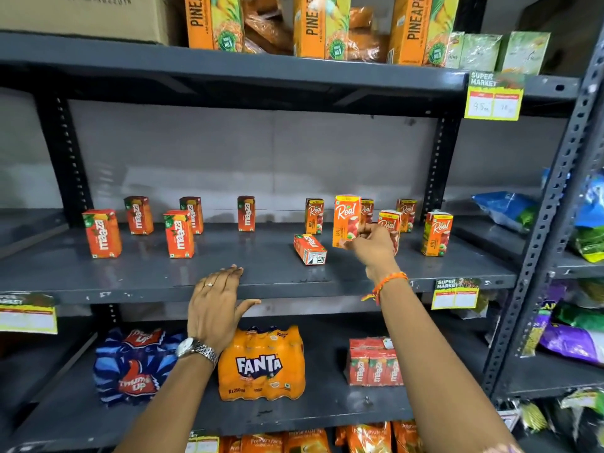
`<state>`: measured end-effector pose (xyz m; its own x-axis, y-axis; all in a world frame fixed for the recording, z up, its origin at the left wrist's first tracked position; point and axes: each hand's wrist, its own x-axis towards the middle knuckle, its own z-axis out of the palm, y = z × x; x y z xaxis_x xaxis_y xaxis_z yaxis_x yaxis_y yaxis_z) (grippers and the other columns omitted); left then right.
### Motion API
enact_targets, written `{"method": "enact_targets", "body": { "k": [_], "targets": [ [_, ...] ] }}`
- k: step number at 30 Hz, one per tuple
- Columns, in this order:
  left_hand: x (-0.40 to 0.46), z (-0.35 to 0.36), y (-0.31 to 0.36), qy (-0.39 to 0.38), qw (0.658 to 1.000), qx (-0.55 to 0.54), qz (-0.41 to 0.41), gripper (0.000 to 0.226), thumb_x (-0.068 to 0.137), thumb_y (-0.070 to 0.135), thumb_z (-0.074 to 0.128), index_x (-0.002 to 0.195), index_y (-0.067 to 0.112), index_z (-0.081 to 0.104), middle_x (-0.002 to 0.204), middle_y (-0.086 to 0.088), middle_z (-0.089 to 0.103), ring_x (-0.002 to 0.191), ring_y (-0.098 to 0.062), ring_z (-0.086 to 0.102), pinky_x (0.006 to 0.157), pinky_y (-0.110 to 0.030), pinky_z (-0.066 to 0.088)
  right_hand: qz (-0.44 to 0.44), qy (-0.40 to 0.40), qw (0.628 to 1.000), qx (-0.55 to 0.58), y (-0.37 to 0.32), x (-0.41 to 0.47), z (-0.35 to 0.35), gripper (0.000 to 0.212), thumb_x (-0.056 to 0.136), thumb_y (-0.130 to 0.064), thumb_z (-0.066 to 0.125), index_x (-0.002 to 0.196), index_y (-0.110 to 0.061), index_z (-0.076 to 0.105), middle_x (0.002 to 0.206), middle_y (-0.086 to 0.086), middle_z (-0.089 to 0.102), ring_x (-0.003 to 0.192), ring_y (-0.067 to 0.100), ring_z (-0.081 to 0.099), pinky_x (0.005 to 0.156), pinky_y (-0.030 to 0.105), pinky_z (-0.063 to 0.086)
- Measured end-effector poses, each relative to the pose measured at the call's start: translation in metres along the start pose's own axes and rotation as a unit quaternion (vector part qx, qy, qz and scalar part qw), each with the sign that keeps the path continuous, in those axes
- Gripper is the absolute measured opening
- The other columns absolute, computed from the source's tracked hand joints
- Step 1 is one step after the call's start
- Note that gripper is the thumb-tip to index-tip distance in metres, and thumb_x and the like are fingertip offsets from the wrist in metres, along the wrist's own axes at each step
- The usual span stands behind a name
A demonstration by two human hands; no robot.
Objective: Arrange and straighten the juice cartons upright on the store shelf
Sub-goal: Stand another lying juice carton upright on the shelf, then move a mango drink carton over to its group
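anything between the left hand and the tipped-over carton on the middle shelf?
Nothing. In the head view, only bare grey shelf separates the left hand, resting flat on the front edge, from the fallen carton.

Just one head cam, close up, facing the middle shelf (261, 276) straight on, probably tilted slightly down.

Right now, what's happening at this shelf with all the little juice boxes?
A person is tidying small juice cartons on the middle shelf. The right hand holds a Real carton upright, its fingers pinching it near the bottom. The left hand rests flat on the shelf's front edge. One Maaza carton lies on its side next to the held one; the other cartons stand upright.
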<state>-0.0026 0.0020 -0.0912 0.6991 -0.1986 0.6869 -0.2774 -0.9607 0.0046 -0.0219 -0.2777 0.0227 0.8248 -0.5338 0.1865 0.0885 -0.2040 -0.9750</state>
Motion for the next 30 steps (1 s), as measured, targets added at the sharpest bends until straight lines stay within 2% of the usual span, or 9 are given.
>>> {"method": "enact_targets", "body": {
  "k": [5, 7, 9, 15, 17, 20, 21, 24, 30],
  "targets": [
    [0.001, 0.001, -0.001, 0.004, 1.000, 0.001, -0.001, 0.073, 0.078, 0.064, 0.057, 0.130, 0.014, 0.057, 0.132, -0.006, 0.063, 0.119, -0.025, 0.060, 0.101, -0.041, 0.044, 0.006, 0.019, 0.991, -0.130, 0.006, 0.019, 0.020, 0.023, 0.079, -0.006, 0.076, 0.072, -0.009, 0.054, 0.112, 0.018, 0.070, 0.100, 0.030, 0.066, 0.079, 0.032, 0.051],
    [0.000, 0.001, -0.002, 0.004, 1.000, 0.000, -0.002, 0.073, 0.078, 0.066, 0.055, 0.130, 0.014, 0.057, 0.132, -0.005, 0.062, 0.120, -0.025, 0.059, 0.101, -0.041, 0.044, 0.006, 0.026, 0.986, -0.166, 0.009, 0.024, 0.025, 0.018, 0.079, -0.012, 0.077, 0.085, -0.003, 0.063, 0.115, 0.018, 0.070, 0.108, 0.034, 0.066, 0.087, 0.035, 0.053],
    [0.000, 0.002, -0.002, 0.004, 1.000, -0.001, -0.002, 0.074, 0.079, 0.066, 0.054, 0.131, 0.014, 0.057, 0.133, -0.005, 0.062, 0.121, -0.024, 0.058, 0.102, -0.041, 0.043, 0.007, 0.016, 0.979, -0.202, 0.016, 0.032, 0.029, 0.039, 0.076, -0.020, 0.081, 0.107, -0.001, 0.067, 0.116, 0.018, 0.070, 0.111, 0.035, 0.066, 0.092, 0.038, 0.054],
    [0.000, 0.004, -0.002, 0.011, 1.000, -0.008, 0.000, 0.075, 0.080, 0.068, 0.050, 0.131, 0.014, 0.056, 0.133, -0.006, 0.062, 0.122, -0.025, 0.057, 0.104, -0.041, 0.042, 0.036, 0.013, 0.979, -0.201, 0.018, 0.033, 0.029, 0.073, 0.073, -0.024, 0.083, 0.131, 0.000, 0.048, 0.128, 0.021, 0.062, 0.122, 0.038, 0.058, 0.103, 0.042, 0.050],
    [0.000, 0.005, -0.003, 0.010, 1.000, -0.009, 0.001, 0.075, 0.081, 0.068, 0.049, 0.132, 0.014, 0.055, 0.134, -0.005, 0.061, 0.123, -0.025, 0.057, 0.104, -0.041, 0.041, 0.020, 0.057, 0.979, -0.194, 0.016, 0.022, 0.025, 0.073, 0.071, -0.026, 0.083, 0.129, 0.002, 0.047, 0.124, 0.021, 0.063, 0.120, 0.040, 0.059, 0.099, 0.043, 0.051],
    [0.000, 0.008, -0.004, 0.015, 1.000, -0.004, 0.000, 0.075, 0.082, 0.070, 0.044, 0.132, 0.015, 0.055, 0.134, -0.004, 0.061, 0.122, -0.024, 0.057, 0.104, -0.040, 0.041, -0.055, 0.133, 0.970, -0.198, 0.017, -0.003, 0.027, 0.028, 0.080, -0.029, 0.072, 0.089, -0.003, 0.070, 0.094, 0.016, 0.072, 0.088, 0.032, 0.068, 0.074, 0.032, 0.053],
    [-0.001, 0.008, -0.004, 0.014, 1.000, -0.003, 0.000, 0.075, 0.083, 0.070, 0.043, 0.132, 0.015, 0.054, 0.134, -0.004, 0.060, 0.122, -0.024, 0.056, 0.104, -0.040, 0.041, -0.062, 0.120, 0.972, -0.191, 0.016, -0.012, 0.033, 0.031, 0.084, -0.033, 0.069, 0.083, -0.003, 0.071, 0.089, 0.015, 0.072, 0.081, 0.030, 0.065, 0.070, 0.030, 0.049],
    [-0.001, 0.006, -0.005, 0.007, 1.000, -0.008, 0.004, 0.075, 0.083, 0.070, 0.043, 0.133, 0.015, 0.054, 0.136, -0.005, 0.059, 0.123, -0.024, 0.056, 0.105, -0.041, 0.041, -0.040, 0.045, 0.971, -0.230, 0.016, -0.020, 0.058, 0.053, 0.086, -0.050, 0.059, 0.094, 0.001, 0.070, 0.103, 0.020, 0.071, 0.095, 0.038, 0.065, 0.079, 0.036, 0.050],
    [-0.001, 0.003, -0.003, -0.003, 1.000, -0.008, 0.000, 0.077, 0.082, 0.070, 0.042, 0.134, 0.014, 0.053, 0.136, -0.006, 0.059, 0.124, -0.025, 0.055, 0.106, -0.041, 0.039, -0.074, -0.005, 0.956, -0.284, 0.004, -0.026, 0.079, 0.042, 0.078, -0.036, 0.069, 0.099, 0.000, 0.068, 0.102, 0.020, 0.072, 0.098, 0.039, 0.067, 0.077, 0.038, 0.056]
  ]
}}
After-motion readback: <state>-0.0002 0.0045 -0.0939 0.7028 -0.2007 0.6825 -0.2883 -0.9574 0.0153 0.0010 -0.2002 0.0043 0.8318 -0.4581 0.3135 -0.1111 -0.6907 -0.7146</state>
